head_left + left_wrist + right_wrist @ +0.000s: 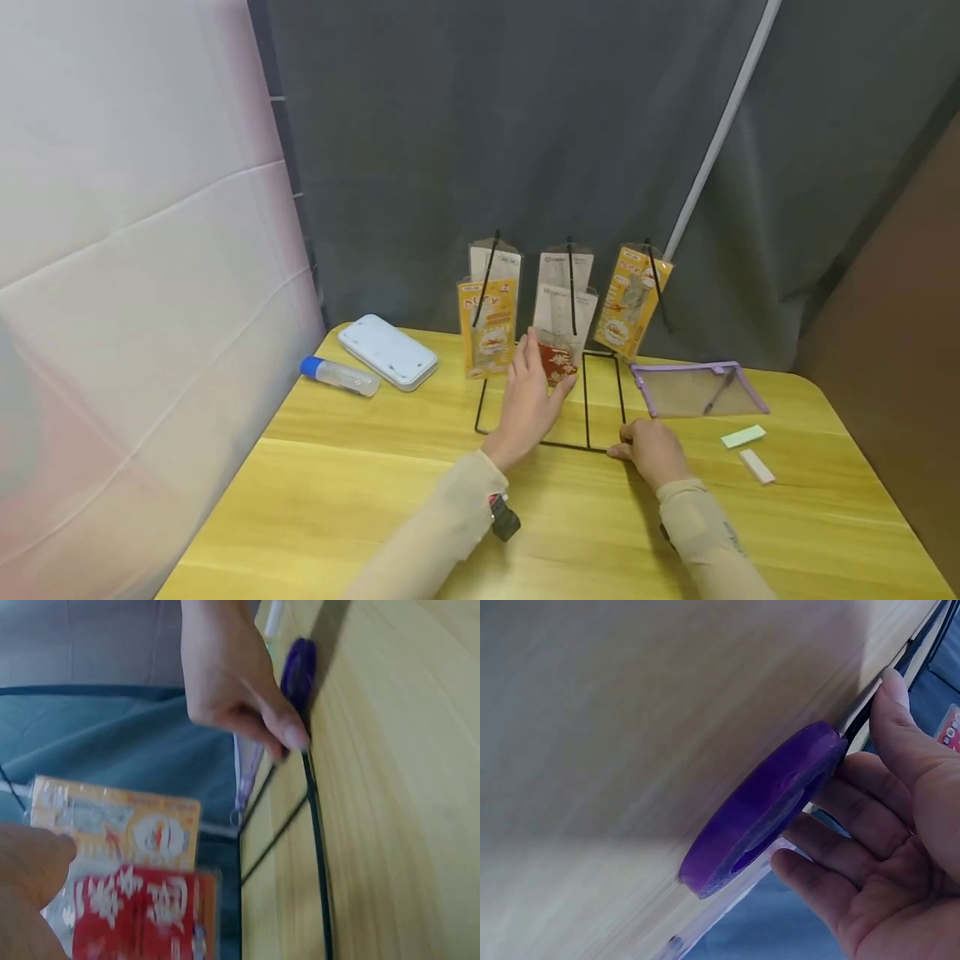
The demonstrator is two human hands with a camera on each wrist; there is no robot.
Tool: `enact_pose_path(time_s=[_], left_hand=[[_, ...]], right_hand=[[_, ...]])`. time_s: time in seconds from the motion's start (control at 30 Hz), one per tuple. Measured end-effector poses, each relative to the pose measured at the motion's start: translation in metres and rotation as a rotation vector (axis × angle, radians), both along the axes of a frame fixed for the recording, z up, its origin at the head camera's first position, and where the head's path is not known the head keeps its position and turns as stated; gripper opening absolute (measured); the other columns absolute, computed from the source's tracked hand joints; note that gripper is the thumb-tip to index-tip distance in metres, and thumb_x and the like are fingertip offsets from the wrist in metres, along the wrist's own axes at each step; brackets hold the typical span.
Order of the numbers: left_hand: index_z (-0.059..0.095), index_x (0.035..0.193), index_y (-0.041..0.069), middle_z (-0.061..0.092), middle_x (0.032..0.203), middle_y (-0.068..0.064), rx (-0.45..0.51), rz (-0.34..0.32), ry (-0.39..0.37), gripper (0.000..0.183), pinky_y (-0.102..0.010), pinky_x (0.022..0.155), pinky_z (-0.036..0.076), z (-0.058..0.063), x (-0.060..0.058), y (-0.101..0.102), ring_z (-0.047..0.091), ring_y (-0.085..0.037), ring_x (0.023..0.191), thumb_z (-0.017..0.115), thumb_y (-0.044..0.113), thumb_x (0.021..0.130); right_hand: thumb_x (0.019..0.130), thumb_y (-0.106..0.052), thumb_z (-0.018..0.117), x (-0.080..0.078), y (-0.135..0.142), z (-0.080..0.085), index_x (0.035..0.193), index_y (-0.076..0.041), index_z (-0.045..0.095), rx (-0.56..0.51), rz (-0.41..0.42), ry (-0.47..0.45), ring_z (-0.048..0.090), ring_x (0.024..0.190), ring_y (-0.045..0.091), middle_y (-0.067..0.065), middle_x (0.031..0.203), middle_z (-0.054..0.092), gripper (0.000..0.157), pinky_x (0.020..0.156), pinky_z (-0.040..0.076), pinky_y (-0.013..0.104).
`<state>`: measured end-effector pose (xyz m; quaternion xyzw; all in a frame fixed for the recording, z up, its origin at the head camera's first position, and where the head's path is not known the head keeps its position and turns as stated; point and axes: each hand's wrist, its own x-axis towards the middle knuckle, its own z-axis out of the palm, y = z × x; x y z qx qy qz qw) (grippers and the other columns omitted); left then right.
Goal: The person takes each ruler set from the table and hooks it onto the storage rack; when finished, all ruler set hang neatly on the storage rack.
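Note:
A black wire display rack (587,417) stands on the table, its hooks hung with flat blister packs. My left hand (525,408) reaches in front of the middle hook, fingers extended upward and thumb spread, next to a red pack with white characters (135,915). Behind it hang white packs (566,308); orange packs hang on the left hook (491,333) and the right hook (633,300). At the rack base's front right corner, my right hand (656,450) pinches the wire between thumb and fingers. A purple tape roll (765,810) stands on edge by its fingers.
Left of the rack lie a white case (386,350) and a clear tube with a blue cap (341,377). On the right are a purple-edged mesh pouch (686,392) with a pen on it, a pale green block (742,437) and a white block (757,467). A dark curtain (450,125) hangs behind.

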<state>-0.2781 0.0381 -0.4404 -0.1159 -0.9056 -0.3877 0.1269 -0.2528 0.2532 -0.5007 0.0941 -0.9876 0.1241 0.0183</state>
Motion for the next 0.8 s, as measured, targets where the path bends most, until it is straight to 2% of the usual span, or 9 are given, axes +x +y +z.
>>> enact_pose_path(time_s=[0.17,0.27,0.37,0.5,0.6,0.8], left_hand=[[-0.019,0.146,0.013,0.004,0.153,-0.016,0.008,0.168,0.027,0.102,-0.051,0.103,0.030,0.008,-0.010,0.022,0.018,-0.034,0.136,0.042,0.067,0.084],[-0.022,0.145,0.016,0.009,0.152,-0.015,0.015,0.232,0.048,0.105,-0.052,0.102,0.031,0.009,-0.020,0.031,0.020,-0.034,0.135,0.043,0.070,0.081],[-0.020,0.146,0.018,0.015,0.150,-0.015,0.007,0.287,0.069,0.107,-0.052,0.099,0.034,0.010,-0.032,0.037,0.025,-0.033,0.132,0.048,0.069,0.081],[-0.018,0.146,0.019,0.023,0.145,-0.014,-0.029,0.316,0.087,0.105,-0.051,0.092,0.039,0.011,-0.044,0.041,0.033,-0.033,0.126,0.050,0.066,0.082],[-0.019,0.146,0.019,0.026,0.141,-0.014,-0.059,0.314,0.080,0.102,-0.049,0.088,0.042,0.013,-0.049,0.043,0.036,-0.033,0.122,0.043,0.069,0.083],[-0.006,0.149,0.012,0.030,0.138,-0.016,-0.098,0.346,0.070,0.100,-0.050,0.084,0.044,0.017,-0.061,0.049,0.041,-0.034,0.117,0.041,0.070,0.082]], right_hand=[[0.073,-0.031,0.075,0.000,-0.003,0.004,0.057,-0.012,0.046,-0.013,-0.010,0.041,0.038,0.051,0.015,-0.002,0.053,0.038,0.038,0.048,0.035,0.029],[0.073,-0.032,0.074,0.000,-0.003,0.003,0.058,-0.012,0.047,-0.004,-0.007,0.043,0.039,0.051,0.015,-0.002,0.052,0.039,0.037,0.048,0.035,0.029],[0.073,-0.033,0.074,-0.001,-0.003,0.002,0.058,-0.013,0.047,0.003,-0.010,0.037,0.037,0.051,0.015,-0.002,0.053,0.038,0.037,0.048,0.033,0.028],[0.073,-0.033,0.074,-0.003,-0.003,0.000,0.057,-0.013,0.046,0.006,-0.022,0.034,0.035,0.051,0.015,-0.002,0.053,0.036,0.038,0.049,0.032,0.028],[0.073,-0.033,0.075,-0.003,-0.003,0.000,0.057,-0.013,0.047,0.002,-0.029,0.033,0.035,0.051,0.014,-0.002,0.053,0.038,0.037,0.049,0.032,0.028],[0.072,-0.033,0.075,0.001,-0.003,0.000,0.057,-0.014,0.046,-0.009,-0.035,0.032,0.037,0.051,0.015,-0.002,0.053,0.039,0.038,0.048,0.033,0.029]])
